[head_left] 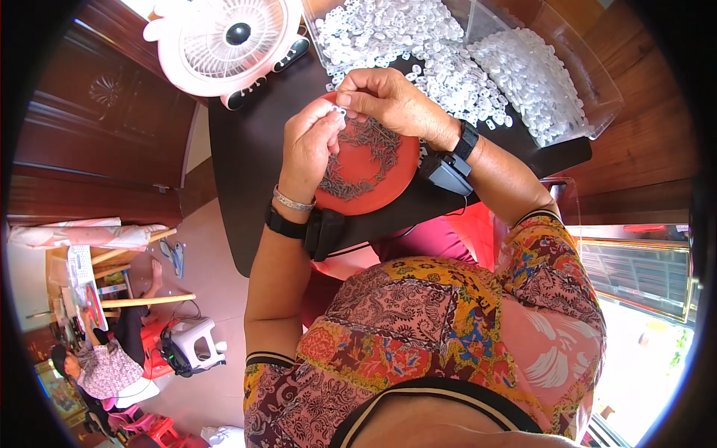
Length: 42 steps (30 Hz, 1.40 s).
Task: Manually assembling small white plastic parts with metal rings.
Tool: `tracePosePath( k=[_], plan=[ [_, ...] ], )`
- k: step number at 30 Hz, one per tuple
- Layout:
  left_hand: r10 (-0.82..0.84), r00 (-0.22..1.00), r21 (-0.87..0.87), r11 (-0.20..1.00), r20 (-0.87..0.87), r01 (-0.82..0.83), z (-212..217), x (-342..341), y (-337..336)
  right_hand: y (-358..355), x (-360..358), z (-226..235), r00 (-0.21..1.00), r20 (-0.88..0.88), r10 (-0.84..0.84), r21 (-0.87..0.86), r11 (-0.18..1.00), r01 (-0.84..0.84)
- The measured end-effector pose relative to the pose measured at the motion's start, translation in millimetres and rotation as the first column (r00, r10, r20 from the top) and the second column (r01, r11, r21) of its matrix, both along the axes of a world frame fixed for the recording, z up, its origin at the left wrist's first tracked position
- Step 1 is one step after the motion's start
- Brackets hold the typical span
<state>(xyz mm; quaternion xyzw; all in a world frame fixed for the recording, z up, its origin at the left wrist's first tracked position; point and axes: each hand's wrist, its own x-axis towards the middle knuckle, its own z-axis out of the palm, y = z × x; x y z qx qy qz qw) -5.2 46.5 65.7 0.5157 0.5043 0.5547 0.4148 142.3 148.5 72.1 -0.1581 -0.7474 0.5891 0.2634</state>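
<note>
Over a round red plate [407, 170], my two hands meet with fingertips close together. Between the thumb and fingers of my left hand [305, 143] is a small white plastic piece [339, 111] with holes. My right hand [394, 108] is closed in a pinch right beside that piece; whatever sits between its fingertips is too small to make out. Many thin dark screws [351, 188] lie spread over the plate below. Beyond my right hand, a loose heap of similar white pieces [464, 84] covers part of the dark table [258, 187].
At the far right stands a clear plastic bin [603, 112] of whitish pieces; another heap of white pieces [381, 30] fills a container at the back. A white fan [237, 75] stands at the far left. On the left, another person [112, 366] sits near a white stool [196, 345].
</note>
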Motion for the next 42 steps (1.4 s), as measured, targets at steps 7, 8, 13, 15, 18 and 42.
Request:
tracePosePath(
  k=[7,8,13,15,18,42],
  plan=[
    [0.024,0.998,-0.008,1.0,0.052,-0.024,-11,0,2,-2,-3,-5,0.996,0.003,-0.093,0.152,0.984,0.091],
    [0.028,0.997,-0.003,1.0,0.069,-0.027,-9,1,2,-1,-5,-9,0.993,-0.048,-0.104,0.139,0.984,0.11],
    [0.039,0.996,-0.02,0.999,0.076,-0.038,-5,0,3,-2,-3,-3,0.992,-0.01,-0.128,0.187,0.974,0.128],
    [0.074,0.991,-0.023,0.997,0.111,-0.072,-6,-1,3,8,0,-1,0.989,0.038,-0.139,0.19,0.973,0.13],
    [0.097,0.988,0.006,0.995,0.121,-0.098,-8,-10,4,37,16,10,0.879,0.103,-0.465,0.641,0.707,0.299],
    [0.065,0.988,-0.026,0.998,0.141,-0.062,-6,-4,4,94,39,-30,0.576,0.464,-0.673,0.836,0.548,-0.033]
  ],
)
